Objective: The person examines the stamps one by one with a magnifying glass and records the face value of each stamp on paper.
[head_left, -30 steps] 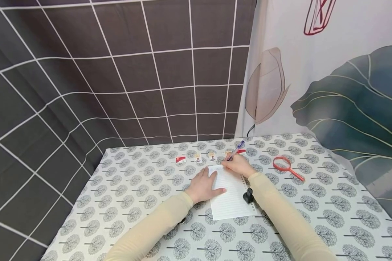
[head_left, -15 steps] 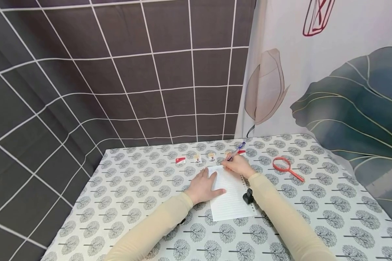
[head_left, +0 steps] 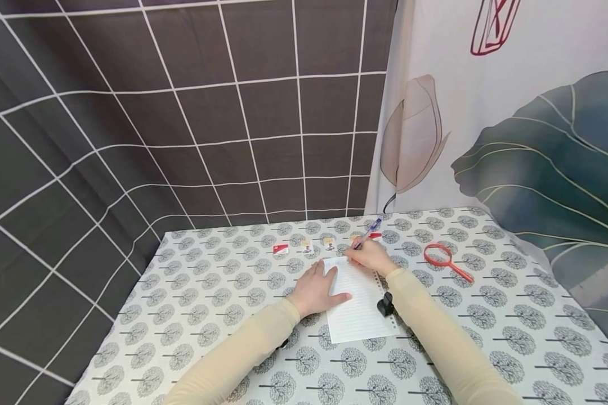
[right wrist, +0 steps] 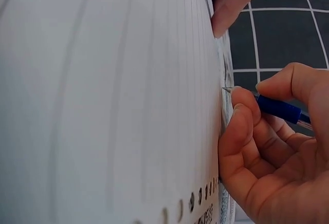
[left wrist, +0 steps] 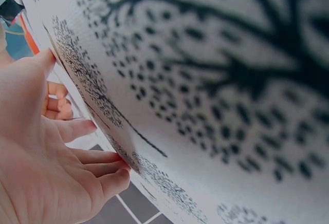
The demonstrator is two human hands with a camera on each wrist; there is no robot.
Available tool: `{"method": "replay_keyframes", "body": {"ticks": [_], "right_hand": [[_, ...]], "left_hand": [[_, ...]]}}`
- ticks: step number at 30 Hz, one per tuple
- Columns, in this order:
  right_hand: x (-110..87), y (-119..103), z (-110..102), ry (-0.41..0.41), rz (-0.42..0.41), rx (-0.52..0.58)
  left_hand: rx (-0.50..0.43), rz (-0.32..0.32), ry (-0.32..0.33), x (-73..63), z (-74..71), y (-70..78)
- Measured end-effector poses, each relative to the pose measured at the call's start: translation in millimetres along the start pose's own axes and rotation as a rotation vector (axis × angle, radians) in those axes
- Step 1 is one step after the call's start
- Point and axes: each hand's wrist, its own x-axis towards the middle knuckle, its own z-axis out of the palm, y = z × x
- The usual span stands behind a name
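Observation:
A lined sheet of paper (head_left: 360, 309) with punched holes along its right edge lies on the table. My left hand (head_left: 314, 289) rests on its left side, fingers extended and thumb spread across the lines. Near the top of the sheet, my right hand (head_left: 371, 256) pinches a blue pen (head_left: 372, 228), which leans up and to the right. In the right wrist view the pen (right wrist: 280, 108) sits between thumb and curled fingers, its tip at the paper (right wrist: 128, 90). The left wrist view shows the left hand (left wrist: 67, 167) flat against the surface. Any writing is too small to read.
Beyond the sheet lies a row of small cards: a red-and-white card (head_left: 280, 248), two picture cards, including one (head_left: 329, 243) near the sheet, and others partly behind the right hand. A red magnifying glass (head_left: 448, 261) lies to the right on the tree-patterned tablecloth (head_left: 208, 315).
Both hands keep their places on the paper. The pen shifts only very slightly at the top of the sheet; nothing else visibly moves.

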Motion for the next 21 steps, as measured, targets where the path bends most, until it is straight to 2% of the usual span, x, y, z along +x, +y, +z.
{"method": "replay_keyframes", "body": {"ticks": [12, 21], "right_hand": [[-0.3, -0.8, -0.1, -0.003, -0.004, -0.008], [-2.4, -4.4, -1.3, -0.046, 0.003, 0.023]], "left_hand": [[-0.006, -0.005, -0.003, -0.3, 0.3, -0.1], [-0.003, -0.001, 0.001, -0.5, -0.7, 0.1]]}}
